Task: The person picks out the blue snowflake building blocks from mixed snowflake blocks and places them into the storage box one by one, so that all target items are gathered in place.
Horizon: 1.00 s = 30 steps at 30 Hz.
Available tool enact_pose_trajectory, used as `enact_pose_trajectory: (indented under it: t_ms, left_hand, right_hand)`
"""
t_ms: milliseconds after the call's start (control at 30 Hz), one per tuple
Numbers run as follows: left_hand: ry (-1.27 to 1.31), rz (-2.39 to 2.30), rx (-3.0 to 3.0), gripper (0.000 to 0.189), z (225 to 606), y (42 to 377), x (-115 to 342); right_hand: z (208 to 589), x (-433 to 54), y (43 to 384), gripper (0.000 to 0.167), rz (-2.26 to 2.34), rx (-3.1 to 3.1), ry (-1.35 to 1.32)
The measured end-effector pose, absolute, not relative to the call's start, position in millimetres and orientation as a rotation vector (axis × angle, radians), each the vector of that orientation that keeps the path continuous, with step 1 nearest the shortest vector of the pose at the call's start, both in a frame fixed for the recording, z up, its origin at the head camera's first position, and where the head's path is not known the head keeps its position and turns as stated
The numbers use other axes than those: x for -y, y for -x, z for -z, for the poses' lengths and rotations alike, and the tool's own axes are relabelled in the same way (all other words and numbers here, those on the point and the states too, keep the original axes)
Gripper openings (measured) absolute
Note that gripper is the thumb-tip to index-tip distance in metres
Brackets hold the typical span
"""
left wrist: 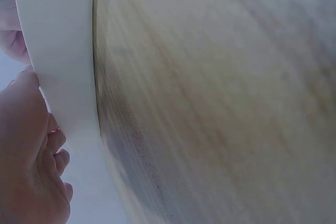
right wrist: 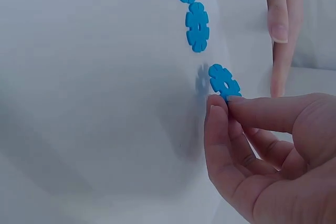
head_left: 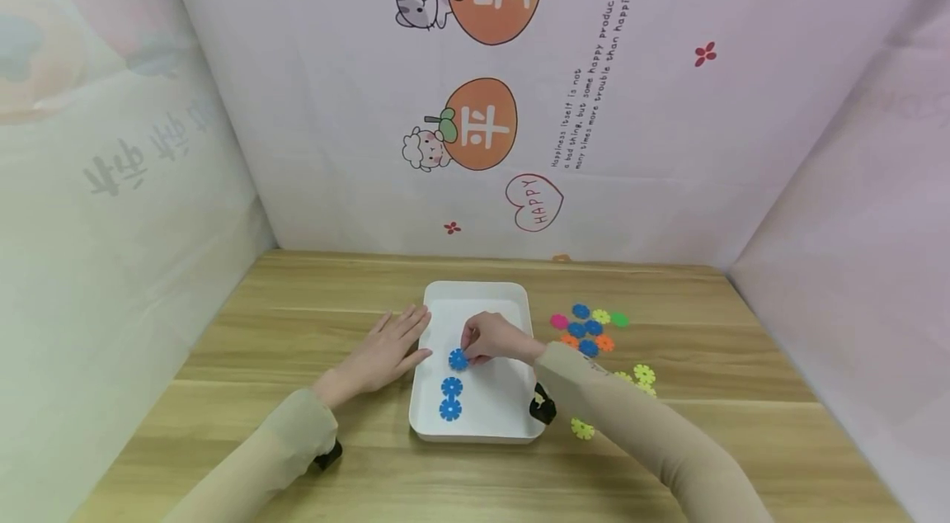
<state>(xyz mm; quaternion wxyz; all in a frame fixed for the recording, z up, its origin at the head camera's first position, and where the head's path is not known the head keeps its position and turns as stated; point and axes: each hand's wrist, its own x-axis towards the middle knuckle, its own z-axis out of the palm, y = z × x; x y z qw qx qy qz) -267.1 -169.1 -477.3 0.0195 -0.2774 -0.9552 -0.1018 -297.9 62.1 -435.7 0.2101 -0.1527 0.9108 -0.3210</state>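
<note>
Head view, looking down at a wooden table [head_left: 334, 284]: inside a white tray [head_left: 497, 403], a person's right hand [head_left: 496, 337] pinches the edge of a blue flower-shaped disc [head_left: 454, 360] between thumb and fingertips, while two matching blue discs [head_left: 447, 407] lie close together in a line nearer the wearer. The left hand [head_left: 380, 354] lies with fingers extended and thumb apart, touching the tray's left rim. Right of the tray are a cluster of blue, pink, orange, green and yellow discs [head_left: 576, 330] and, nearer, several yellow discs [head_left: 644, 373], partly hidden by the right sleeve [head_left: 631, 412].
</note>
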Motion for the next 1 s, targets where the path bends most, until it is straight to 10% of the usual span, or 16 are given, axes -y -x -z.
enact_pose_trajectory:
  t_ms: [1000]
  left_hand:
    - [0.860, 0.329, 2.978, 0.070, 475.0, 266.4, 168.7]
  right_hand:
    - [436.1, -67.8, 295.5, 0.005, 0.883, -2.528, 0.427]
